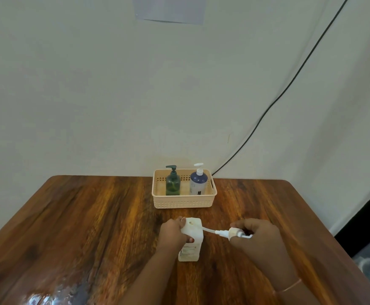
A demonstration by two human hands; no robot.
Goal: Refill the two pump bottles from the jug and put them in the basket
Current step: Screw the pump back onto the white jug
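A pale cream jug (190, 249) stands upright on the wooden table (91, 216), near its middle. My left hand (172, 235) grips the jug's upper left side. My right hand (256, 236) holds a white pump head (234, 233) just right of the jug; the pump's tube (208, 230) stretches left to the jug's top. Behind them, a beige basket (184, 202) sits at the table's far edge. A dark green pump bottle (173, 183) stands in its left half and a blue pump bottle with a white pump (198, 182) in its right half.
A pale wall rises directly behind the basket. A black cable (289, 84) runs down the wall to the table's back edge right of the basket. The table's right edge drops off to a dark floor area (366, 227).
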